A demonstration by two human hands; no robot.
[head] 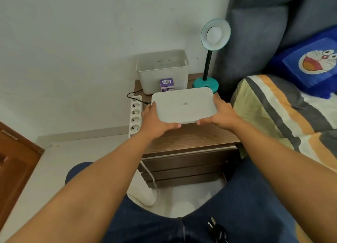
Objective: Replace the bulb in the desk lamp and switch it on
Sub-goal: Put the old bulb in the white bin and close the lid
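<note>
Two hands held a flat white lid (183,106) level above the middle of the worktop (191,137). The left hand (156,118) gripped the lid's left edge, its fingers (154,105) curled over the top and the thumb tucked under the near edge. The right hand (221,114) gripped the right edge the same way, its fingers (217,99) wrapped around the far right corner. Both grips were closed on the lid.

At the back edge of the worktop stood an open white bin (162,70), against the wall. A small purple box (166,85) sat just in front of the bin, partly hidden behind the lid's far edge; whether it touched the bin could not be told. At the back right corner stood the lamp (209,56), with a teal base, a black neck and a round teal shade tilted toward the camera. A white bulb (214,35) sat in the shade, unlit. A thin black cord ran from the lamp's base behind the bin and out past the worktop's left edge.

A white power strip (135,115) stood on end against the worktop's left edge. Right of the worktop lay a bed (284,111) with a striped cover and a blue pillow (313,60).
</note>
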